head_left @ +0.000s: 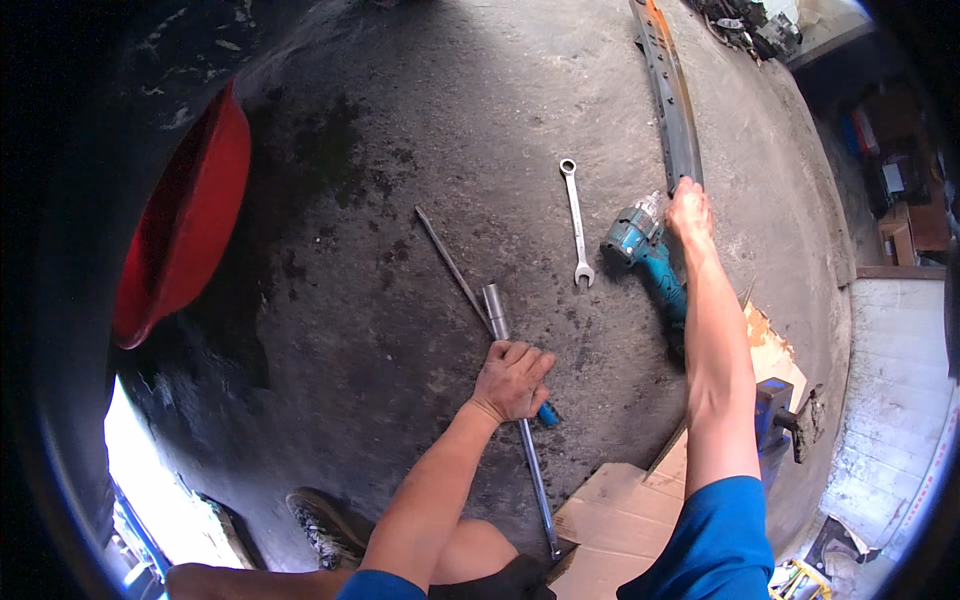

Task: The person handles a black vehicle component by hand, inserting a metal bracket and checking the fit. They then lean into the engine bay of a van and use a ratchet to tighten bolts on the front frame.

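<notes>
My left hand (512, 381) is closed around a long-handled socket wrench (537, 478); its silver socket (496, 310) sticks out beyond my fingers. A long thin screwdriver or pry bar (455, 261) with a blue handle (548, 413) passes beneath the same hand, and I cannot tell whether it is gripped too. Farther right, my right hand (690, 212) grips the near end of a long dark metal strip (672, 100) with studs or holes along it and an orange far end. A teal cordless impact wrench (640, 245) lies beside my right wrist. Between the hands lies a combination wrench (576, 222).
A red basin-like object (195, 220) stands at the left on the stained concrete floor (340, 300). Flattened cardboard (612, 525) lies near my right arm, beside a blue metal piece (772, 410). Dark scrap parts (745, 25) sit at the far right.
</notes>
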Tool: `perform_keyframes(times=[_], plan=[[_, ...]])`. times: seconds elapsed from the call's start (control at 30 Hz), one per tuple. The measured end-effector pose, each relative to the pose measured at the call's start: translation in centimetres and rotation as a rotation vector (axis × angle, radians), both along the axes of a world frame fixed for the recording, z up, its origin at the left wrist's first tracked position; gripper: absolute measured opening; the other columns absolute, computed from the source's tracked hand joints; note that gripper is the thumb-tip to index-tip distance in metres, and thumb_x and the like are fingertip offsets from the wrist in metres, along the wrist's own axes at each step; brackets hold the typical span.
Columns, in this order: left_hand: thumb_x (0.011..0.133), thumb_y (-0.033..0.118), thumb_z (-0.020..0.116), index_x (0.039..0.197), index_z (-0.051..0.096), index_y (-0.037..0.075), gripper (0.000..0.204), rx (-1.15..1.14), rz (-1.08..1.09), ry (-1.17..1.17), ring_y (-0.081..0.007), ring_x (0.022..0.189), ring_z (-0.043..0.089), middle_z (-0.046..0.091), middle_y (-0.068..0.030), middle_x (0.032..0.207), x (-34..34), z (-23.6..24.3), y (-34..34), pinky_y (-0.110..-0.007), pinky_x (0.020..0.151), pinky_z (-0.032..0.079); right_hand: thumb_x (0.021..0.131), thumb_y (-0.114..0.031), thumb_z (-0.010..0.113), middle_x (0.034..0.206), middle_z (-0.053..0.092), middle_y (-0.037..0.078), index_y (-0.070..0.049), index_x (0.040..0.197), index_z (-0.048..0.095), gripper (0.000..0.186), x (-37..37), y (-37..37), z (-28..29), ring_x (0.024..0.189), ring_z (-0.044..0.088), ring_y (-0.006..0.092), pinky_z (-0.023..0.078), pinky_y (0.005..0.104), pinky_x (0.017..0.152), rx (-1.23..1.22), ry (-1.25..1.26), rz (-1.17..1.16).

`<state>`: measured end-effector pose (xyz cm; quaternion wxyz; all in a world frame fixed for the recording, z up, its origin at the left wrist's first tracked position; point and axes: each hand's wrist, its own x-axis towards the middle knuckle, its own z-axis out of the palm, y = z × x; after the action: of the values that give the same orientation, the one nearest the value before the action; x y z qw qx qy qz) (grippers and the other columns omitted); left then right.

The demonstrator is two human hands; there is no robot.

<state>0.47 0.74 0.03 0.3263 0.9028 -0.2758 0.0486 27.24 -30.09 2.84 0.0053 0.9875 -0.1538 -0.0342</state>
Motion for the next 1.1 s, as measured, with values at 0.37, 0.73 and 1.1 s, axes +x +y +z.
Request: perform_keyframes(times=[0.37,0.73,1.1], plan=[[0.063,0.02,0.063,0.107,0.058,0.012,0.045,-0.033,0.046,-0.036,-0.0235,0.092,0.056,0.058,-0.0039,0.09,0.1,-0.6,-0.4,-0.041,0.088,0.037,0.074,-0.014,0.063,0.085,0.066,0.025,0.0,0.092,0.059,0.023,-1.6,0.1,13.6,0.083,0.065,0.0418,0.052,0.0466,0.076,0.109,-0.135,0.354],[0.067,0.019,0.063,0.108,0.058,0.01,0.043,-0.054,0.061,-0.024,-0.0236,0.094,0.056,0.058,-0.0043,0.091,-0.3,-0.4,-0.7,-0.042,0.092,0.037,0.077,-0.009,0.065,0.068,0.059,0.003,0.001,0.087,0.059,0.015,-12.0,8.4,24.6,0.06,0.056,0.0097,0.044,0.0247,0.052,0.835,-0.164,0.128],[0.08,0.013,0.057,0.111,0.056,0.008,0.031,-0.179,0.093,-0.058,-0.0283,0.099,0.056,0.059,-0.0092,0.098,-0.2,-0.7,0.1,-0.042,0.093,0.039,0.074,-0.018,0.07,0.078,0.056,0.001,0.0,0.093,0.058,0.029,-30.7,16.4,29.5,0.065,0.051,0.0079,0.041,0.0215,0.056,1.52,-0.289,-0.09]])
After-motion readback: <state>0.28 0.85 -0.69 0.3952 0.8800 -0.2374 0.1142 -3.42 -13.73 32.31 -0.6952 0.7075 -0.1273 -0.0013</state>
